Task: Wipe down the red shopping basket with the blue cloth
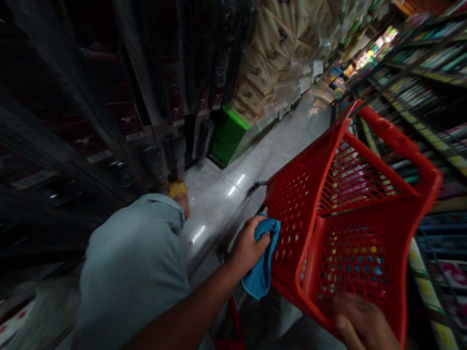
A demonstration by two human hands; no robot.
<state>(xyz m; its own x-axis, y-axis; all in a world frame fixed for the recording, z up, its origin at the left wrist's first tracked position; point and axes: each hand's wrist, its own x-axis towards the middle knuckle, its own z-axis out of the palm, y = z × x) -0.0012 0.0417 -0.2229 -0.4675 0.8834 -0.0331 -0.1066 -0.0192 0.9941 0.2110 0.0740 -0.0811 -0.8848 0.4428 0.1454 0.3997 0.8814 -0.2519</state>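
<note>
My left hand (250, 245) is closed around a blue cloth (263, 265) and presses it against the outer side wall of a red plastic shopping basket (292, 204). The basket is tilted, its perforated walls and open top facing up and right. My right hand (359, 323) rests on the basket's near rim at the lower right; its fingers curl over the edge, partly cut off by the frame. My bent knee in light jeans (134, 262) fills the lower left, with a foot in a yellow sandal (178, 192) beyond it.
This is a narrow shop aisle with a glossy grey tile floor (233, 184). Dark shelving (91, 121) stands close on the left. Stacked beige packages (266, 53) and a green box (228, 136) lie ahead. Shelves of colourful goods (430, 87) line the right.
</note>
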